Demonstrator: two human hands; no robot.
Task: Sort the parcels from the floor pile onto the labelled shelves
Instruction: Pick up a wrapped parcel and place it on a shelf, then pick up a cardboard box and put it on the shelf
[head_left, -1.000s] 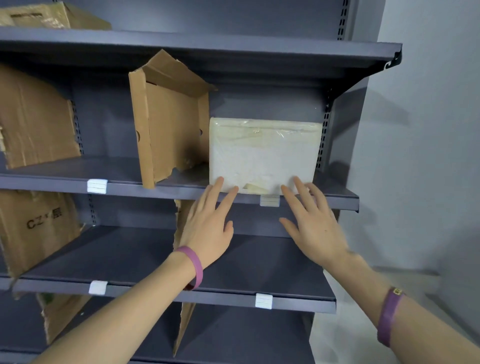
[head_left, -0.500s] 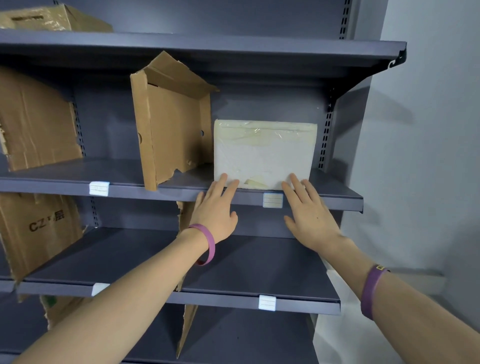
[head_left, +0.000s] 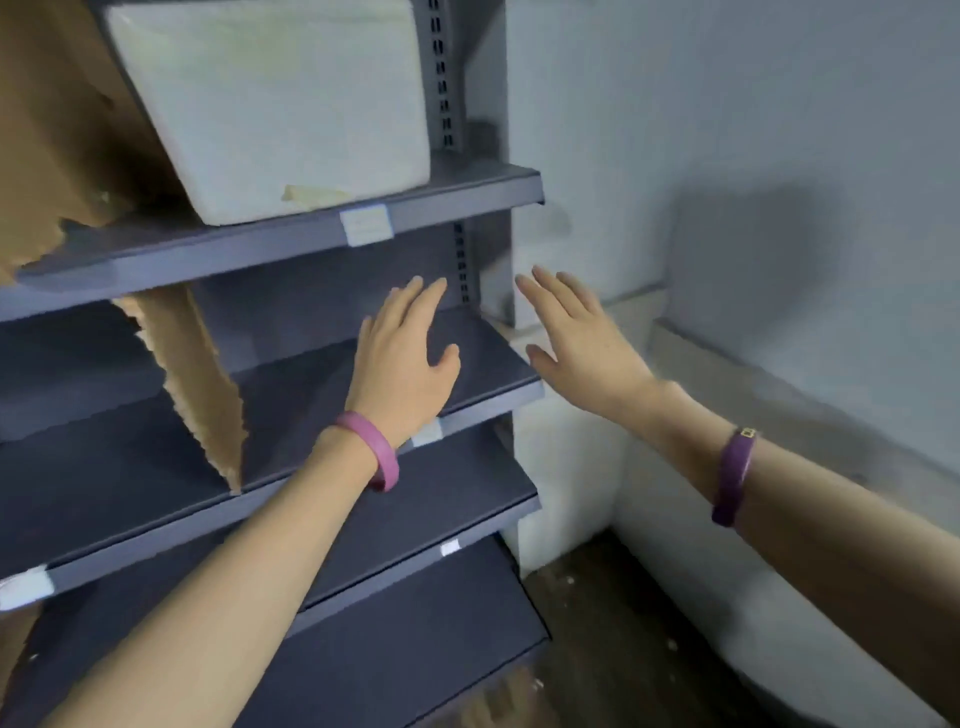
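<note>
A white wrapped parcel (head_left: 275, 104) stands on a dark grey shelf (head_left: 467, 195), just behind a white label tag (head_left: 366, 224) on the shelf's front edge. My left hand (head_left: 402, 358) hovers below that shelf with its fingers straight and holds nothing. My right hand (head_left: 576, 327) is spread in the air beside the shelf unit's right end, also holding nothing. Neither hand touches the parcel. The floor pile of parcels is out of view.
Torn cardboard dividers (head_left: 192, 384) stand on the shelves at the left. Lower grey shelves (head_left: 467, 499) carry small white labels (head_left: 450, 547). A white wall (head_left: 727, 130) with a low ledge runs along the right, above a dark floor (head_left: 623, 649).
Both hands have come off the parcel's lower front and dropped below its shelf. The view has swung down and to the right, towards the wall and floor.
</note>
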